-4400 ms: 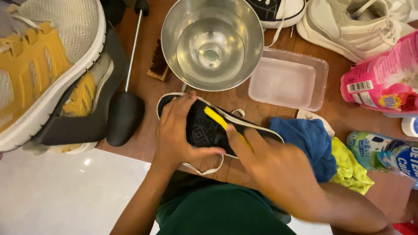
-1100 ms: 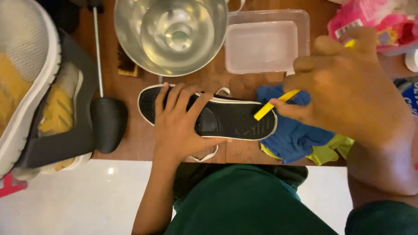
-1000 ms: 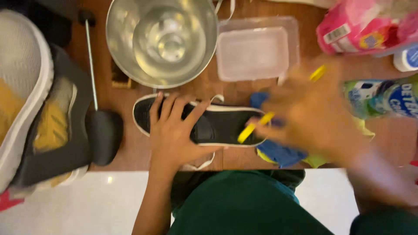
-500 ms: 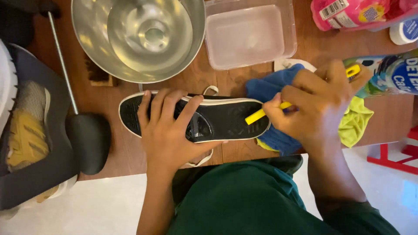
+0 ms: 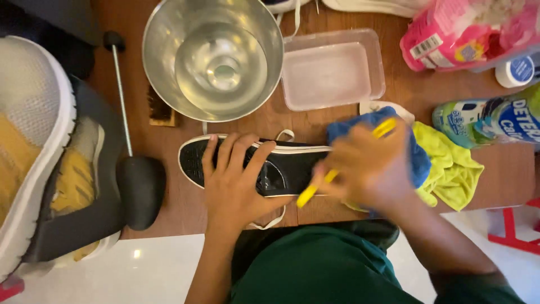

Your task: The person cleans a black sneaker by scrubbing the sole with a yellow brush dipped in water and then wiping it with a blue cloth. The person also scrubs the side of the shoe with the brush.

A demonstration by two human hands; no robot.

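A black shoe with a white rim (image 5: 197,160) lies sole-up on the brown wooden table (image 5: 180,208). My left hand (image 5: 236,183) presses flat on its middle, fingers spread. My right hand (image 5: 368,169), blurred by motion, grips a yellow brush handle (image 5: 309,194) whose lower end sits at the heel end of the sole. A blue cloth (image 5: 419,160) lies under and behind my right hand.
A steel bowl with water (image 5: 214,59) and a clear plastic tray (image 5: 333,68) stand behind the shoe. A yellow-green cloth (image 5: 450,169), detergent bottles (image 5: 489,118) and a pink pack (image 5: 467,31) are at right. A shoe stand with a white-yellow sneaker (image 5: 34,141) is at left.
My right hand went out to the right with the yellow brush, then came back down onto the heel end of the sole. My left hand stayed pressed on the shoe.
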